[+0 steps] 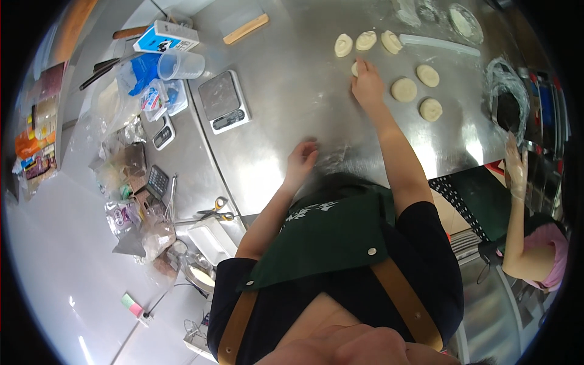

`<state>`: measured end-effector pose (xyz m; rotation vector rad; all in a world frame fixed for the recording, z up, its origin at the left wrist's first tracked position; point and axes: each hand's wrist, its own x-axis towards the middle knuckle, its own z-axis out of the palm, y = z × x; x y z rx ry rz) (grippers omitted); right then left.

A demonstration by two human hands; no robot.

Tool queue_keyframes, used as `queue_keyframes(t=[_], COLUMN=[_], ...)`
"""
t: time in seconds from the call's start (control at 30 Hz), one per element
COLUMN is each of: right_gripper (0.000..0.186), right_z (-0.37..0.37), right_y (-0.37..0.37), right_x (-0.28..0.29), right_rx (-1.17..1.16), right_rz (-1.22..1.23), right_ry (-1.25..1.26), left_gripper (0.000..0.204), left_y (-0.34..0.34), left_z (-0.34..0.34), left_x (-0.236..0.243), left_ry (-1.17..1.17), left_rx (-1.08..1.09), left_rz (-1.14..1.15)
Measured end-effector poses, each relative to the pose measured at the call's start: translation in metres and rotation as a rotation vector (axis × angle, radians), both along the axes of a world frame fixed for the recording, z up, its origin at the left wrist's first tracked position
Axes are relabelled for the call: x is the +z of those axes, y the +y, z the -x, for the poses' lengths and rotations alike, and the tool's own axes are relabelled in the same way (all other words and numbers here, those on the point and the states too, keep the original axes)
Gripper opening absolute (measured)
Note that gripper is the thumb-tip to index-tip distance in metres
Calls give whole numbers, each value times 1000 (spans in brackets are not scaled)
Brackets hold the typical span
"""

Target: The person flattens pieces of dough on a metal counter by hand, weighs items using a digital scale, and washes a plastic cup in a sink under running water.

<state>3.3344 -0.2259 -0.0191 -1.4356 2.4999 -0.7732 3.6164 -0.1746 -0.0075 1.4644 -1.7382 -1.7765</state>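
Note:
My right hand (pixel 368 85) reaches out over the steel table, its fingers closed on a small pale dough piece (pixel 354 69) that shows only at their left edge. Just beyond it lies a row of oval, folded-looking dough pieces: a left one (pixel 343 45), a middle one (pixel 365 41) and a right one (pixel 391 42). To the right of my wrist are three flat round dough discs, a near one (pixel 431 109), a middle one (pixel 404 89) and a far one (pixel 427 75). My left hand (pixel 300 162) hovers near the table's front edge, loosely curled, fingers apart, holding nothing.
A kitchen scale (pixel 224 100) stands left of centre; a wooden-handled scraper (pixel 246 29) lies behind it. A long translucent strip (pixel 439 45) is at far right. Scissors (pixel 216 210), a calculator (pixel 156 182) and bags crowd the left. A co-worker's gloved hand (pixel 516 167) is at right.

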Motion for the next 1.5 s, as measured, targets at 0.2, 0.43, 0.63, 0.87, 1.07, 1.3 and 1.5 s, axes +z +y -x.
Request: queue_keyframes(t=[0.2,0.43,0.63,0.87,1.07,1.3,1.5], right_gripper=[39,40,42,44,53,77,78], right_z=[-22,-83,-90,-90,-97,-126,-128], right_y=[17,20,43,55,93,108,107], right_x=[-12,9,-16,5,-5,-13,-19], right_rx=[199,597,293,344,307,181,235], right_rz=[134,84,141,57,87,71,114], right_ry=[255,-30,-177,-244,-352,-639,-601], left_gripper=[25,19,41,60,67,75,79], left_y=[2,-3,-45,-60,-11,-13,-14], left_z=[-16,-28,11,46,25,47,50], left_x=[4,-5,6,-10,-6,-4,-15], left_ry=[-66,-47,-58,134,40,145,158], left_rx=[60,85,15,-105,-130,-86,-91], left_rz=[-23,54,207,198,197,139,174])
